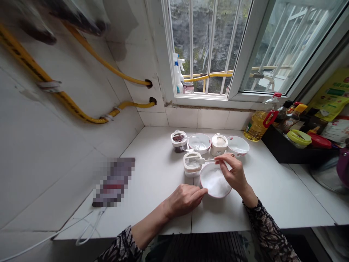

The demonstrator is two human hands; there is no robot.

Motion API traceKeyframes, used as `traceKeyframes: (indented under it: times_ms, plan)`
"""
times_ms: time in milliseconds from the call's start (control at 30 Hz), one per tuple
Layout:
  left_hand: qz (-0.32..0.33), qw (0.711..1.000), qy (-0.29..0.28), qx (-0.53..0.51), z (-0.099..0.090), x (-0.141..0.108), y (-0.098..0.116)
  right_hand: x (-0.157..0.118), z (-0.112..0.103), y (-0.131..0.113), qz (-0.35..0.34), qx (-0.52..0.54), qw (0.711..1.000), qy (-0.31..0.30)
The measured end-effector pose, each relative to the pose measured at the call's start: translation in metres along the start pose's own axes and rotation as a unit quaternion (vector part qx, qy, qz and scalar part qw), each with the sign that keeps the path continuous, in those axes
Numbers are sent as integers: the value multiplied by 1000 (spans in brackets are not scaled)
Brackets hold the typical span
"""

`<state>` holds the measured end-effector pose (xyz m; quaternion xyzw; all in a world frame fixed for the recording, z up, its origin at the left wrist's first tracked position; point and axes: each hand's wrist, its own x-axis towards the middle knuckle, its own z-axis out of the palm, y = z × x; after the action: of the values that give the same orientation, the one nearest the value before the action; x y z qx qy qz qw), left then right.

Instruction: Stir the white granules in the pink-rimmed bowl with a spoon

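Observation:
My right hand [231, 171] pinches the handle of a small white spoon [202, 161], whose head is at the mouth of an open white-rimmed jar [192, 165] with white contents. Just right of that jar, nearer to me, stands a bowl [216, 182] with white contents. The fingers of my left hand [187, 198] are closed on the bowl's near left rim. Behind are a jar with dark red contents [178, 141], a white bowl [200, 143], a lidded jar with pale contents [219, 145] and another white bowl [238, 146].
An oil bottle [256, 123] stands at the back right beside a black rack [280, 145] of sauce bottles and jars. A blurred dark object [114, 182] with a white cable lies on the left. The window [207, 47] is behind the counter [152, 163].

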<state>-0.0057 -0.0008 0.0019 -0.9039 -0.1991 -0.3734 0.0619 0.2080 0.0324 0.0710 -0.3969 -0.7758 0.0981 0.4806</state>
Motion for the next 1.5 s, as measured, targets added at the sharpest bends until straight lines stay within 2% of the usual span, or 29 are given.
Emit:
traceKeyframes:
  times_ms: [100,200,367,433,567,700,833,1100,1367,1500]
  plan:
    - [4,1000,2,0,0,0,0,0,-10,1,7,-23,999,26]
    - [6,1000,3,-3,-1,1,0,0,-14,3,-23,-49,998,19]
    - [1,1000,-2,4,-2,1,1,-4,-4,4,-41,-29,994,-100]
    - [-3,1000,-4,7,-2,1,1,-6,1,4,-24,-16,992,-123]
    - [-2,1000,-3,3,-1,1,1,-6,0,7,76,-6,994,-84]
    - [-2,1000,-4,1,-2,2,1,-2,-6,11,181,55,980,-53]
    - [-1,1000,-3,0,-2,2,1,1,-7,12,241,120,962,-40]
    - [10,1000,10,-11,-2,4,0,2,-3,19,308,195,931,-13]
    - [6,1000,6,-4,-1,3,0,4,-1,21,326,254,911,-1]
    - [10,1000,8,-4,-1,3,0,3,3,16,308,269,912,2]
